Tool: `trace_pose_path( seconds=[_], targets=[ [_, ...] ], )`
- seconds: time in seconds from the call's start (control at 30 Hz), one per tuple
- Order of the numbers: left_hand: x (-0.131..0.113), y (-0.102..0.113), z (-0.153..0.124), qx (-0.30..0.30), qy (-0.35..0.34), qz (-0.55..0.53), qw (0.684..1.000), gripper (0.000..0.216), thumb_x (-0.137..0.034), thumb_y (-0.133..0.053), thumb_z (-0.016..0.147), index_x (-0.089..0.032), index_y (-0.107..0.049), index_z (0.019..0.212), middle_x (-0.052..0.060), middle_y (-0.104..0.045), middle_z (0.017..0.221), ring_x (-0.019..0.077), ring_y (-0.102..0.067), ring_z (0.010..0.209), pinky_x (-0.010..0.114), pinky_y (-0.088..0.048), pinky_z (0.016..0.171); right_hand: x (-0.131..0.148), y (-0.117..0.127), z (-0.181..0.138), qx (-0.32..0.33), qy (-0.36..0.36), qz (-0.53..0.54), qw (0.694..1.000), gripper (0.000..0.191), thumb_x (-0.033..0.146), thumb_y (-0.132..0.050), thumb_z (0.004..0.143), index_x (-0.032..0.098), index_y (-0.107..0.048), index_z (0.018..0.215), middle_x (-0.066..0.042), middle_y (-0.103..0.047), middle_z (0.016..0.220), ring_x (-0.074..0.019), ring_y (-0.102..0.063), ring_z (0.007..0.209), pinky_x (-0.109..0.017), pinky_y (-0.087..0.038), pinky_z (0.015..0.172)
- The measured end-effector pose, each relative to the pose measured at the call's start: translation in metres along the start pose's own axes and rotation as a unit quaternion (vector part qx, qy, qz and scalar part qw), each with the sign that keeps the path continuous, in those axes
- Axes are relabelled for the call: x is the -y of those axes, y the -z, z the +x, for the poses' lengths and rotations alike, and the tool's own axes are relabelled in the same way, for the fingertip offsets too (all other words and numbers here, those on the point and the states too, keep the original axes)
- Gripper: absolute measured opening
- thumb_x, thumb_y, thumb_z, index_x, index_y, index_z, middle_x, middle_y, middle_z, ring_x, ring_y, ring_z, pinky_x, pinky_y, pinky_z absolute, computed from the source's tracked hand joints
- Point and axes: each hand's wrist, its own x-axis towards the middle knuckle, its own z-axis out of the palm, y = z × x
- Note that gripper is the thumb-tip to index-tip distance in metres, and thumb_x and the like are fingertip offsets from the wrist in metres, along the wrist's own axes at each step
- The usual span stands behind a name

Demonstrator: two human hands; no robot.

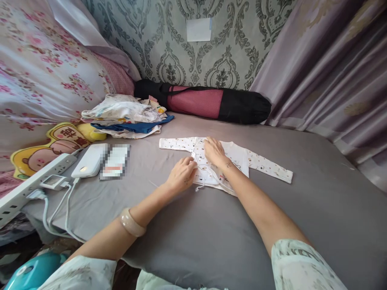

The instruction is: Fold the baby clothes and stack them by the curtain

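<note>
A small white baby shirt (234,155) with a fine print lies spread on the grey sheet, its sleeves stretched out to both sides. Thin white ties show at its front, and one loose end hangs over the lower hem. My left hand (183,173) is at the shirt's left side edge, fingers closed in a pinch on the fabric by a tie. Higher up, near the neckline, my right hand (215,152) has its fingers bent down and together on the cloth. The fingertips of both hands are partly hidden.
A pile of folded clothes (127,114) sits at the back left, beside a long black and pink bag (196,102) along the wall. On the left are a power strip (36,183) with cables, a white power bank (90,160), a blurred flat item (115,162) and a yellow plush cushion (50,151).
</note>
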Motion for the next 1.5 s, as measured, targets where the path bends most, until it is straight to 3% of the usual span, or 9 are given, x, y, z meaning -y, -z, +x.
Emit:
trace_pose_path(
  seconds=[0.13, 0.33, 0.5, 0.63, 0.73, 0.87, 1.0, 1.23, 1.5],
  targets=[
    [0.001, -0.023, 0.009, 0.04, -0.012, 0.051, 0.998, 0.052, -0.039, -0.03, 0.099, -0.008, -0.042, 0.138, 0.02, -0.035, 0.151, 0.0306, -0.022, 0.144, 0.049, -0.021, 0.116, 0.011, -0.017, 0.006, 0.058, -0.016, 0.051, 0.997, 0.058, 0.035, -0.023, 0.099, 0.004, -0.033, 0.146, -0.016, -0.029, 0.155, -0.0244, -0.021, 0.144, -0.039, -0.014, 0.116],
    [0.011, -0.033, 0.008, 0.092, -0.013, 0.067, 0.993, 0.067, -0.052, -0.022, 0.098, -0.009, -0.025, 0.15, 0.017, -0.018, 0.158, 0.0297, -0.012, 0.147, 0.046, -0.015, 0.118, 0.008, -0.031, 0.005, 0.085, -0.048, 0.06, 0.993, 0.065, 0.045, -0.017, 0.099, 0.007, -0.023, 0.152, -0.013, -0.016, 0.16, -0.0242, -0.009, 0.147, -0.043, -0.005, 0.118],
    [0.01, -0.031, 0.008, 0.099, -0.008, 0.07, 0.993, 0.067, -0.052, -0.022, 0.098, -0.009, -0.026, 0.15, 0.017, -0.017, 0.158, 0.0306, -0.01, 0.147, 0.048, -0.014, 0.118, 0.006, -0.028, 0.009, 0.091, -0.049, 0.088, 0.991, 0.063, 0.044, -0.022, 0.099, 0.01, -0.025, 0.151, -0.012, -0.016, 0.16, -0.0229, -0.008, 0.147, -0.044, -0.003, 0.118],
    [0.012, -0.029, 0.01, 0.112, -0.002, 0.054, 0.992, 0.067, -0.053, -0.024, 0.098, -0.011, -0.027, 0.15, 0.016, -0.017, 0.158, 0.0305, -0.011, 0.147, 0.049, -0.015, 0.117, -0.006, -0.004, 0.006, 0.045, -0.064, 0.216, 0.973, 0.051, 0.035, -0.019, 0.101, 0.017, -0.04, 0.144, -0.008, -0.038, 0.152, -0.0153, -0.031, 0.14, -0.031, -0.023, 0.113],
    [0.015, -0.024, 0.01, 0.106, -0.012, 0.044, 0.993, 0.064, -0.053, -0.031, 0.097, -0.013, -0.033, 0.146, 0.017, -0.019, 0.158, 0.0328, -0.011, 0.147, 0.053, -0.016, 0.116, -0.015, 0.019, -0.016, -0.04, -0.11, 0.251, 0.961, 0.041, 0.029, -0.029, 0.097, 0.016, -0.056, 0.126, -0.009, -0.061, 0.128, -0.0158, -0.055, 0.118, -0.025, -0.038, 0.098],
    [0.005, -0.013, 0.008, 0.04, -0.084, 0.036, 0.995, 0.042, -0.037, -0.044, 0.095, -0.018, -0.049, 0.132, 0.016, -0.034, 0.151, 0.0324, -0.022, 0.142, 0.053, -0.02, 0.112, -0.009, 0.038, -0.065, 0.045, -0.128, 0.206, 0.969, 0.025, 0.039, -0.051, 0.087, 0.02, -0.064, 0.097, -0.006, -0.069, 0.1, -0.0203, -0.062, 0.092, -0.027, -0.043, 0.077],
    [-0.012, -0.003, 0.005, 0.06, -0.135, 0.007, 0.989, 0.03, -0.04, -0.045, 0.094, -0.022, -0.062, 0.111, 0.011, -0.058, 0.117, 0.0271, -0.049, 0.113, 0.043, -0.036, 0.098, 0.008, 0.038, -0.1, 0.098, -0.139, 0.161, 0.972, 0.028, 0.041, -0.058, 0.082, 0.02, -0.06, 0.101, -0.008, -0.067, 0.104, -0.022, -0.061, 0.09, -0.027, -0.041, 0.069],
    [-0.006, -0.01, 0.0, 0.085, -0.188, -0.04, 0.978, 0.028, -0.028, -0.043, 0.093, -0.022, -0.065, 0.11, 0.009, -0.062, 0.101, 0.0215, -0.057, 0.096, 0.032, -0.042, 0.087, 0.016, 0.032, -0.11, 0.079, -0.091, 0.13, 0.984, 0.027, 0.017, -0.04, 0.091, 0.018, -0.062, 0.106, -0.01, -0.065, 0.115, -0.0211, -0.058, 0.106, -0.026, -0.04, 0.081],
    [-0.013, 0.006, 0.01, 0.095, 0.016, -0.088, 0.991, 0.029, -0.015, -0.046, 0.075, -0.021, -0.073, 0.081, 0.004, -0.071, 0.081, 0.0198, -0.063, 0.078, 0.027, -0.047, 0.073, 0.036, 0.036, -0.124, 0.088, -0.062, 0.063, 0.992, 0.028, 0.023, -0.038, 0.094, 0.02, -0.061, 0.111, -0.011, -0.06, 0.114, -0.0239, -0.059, 0.102, -0.031, -0.044, 0.078]
  ],
)
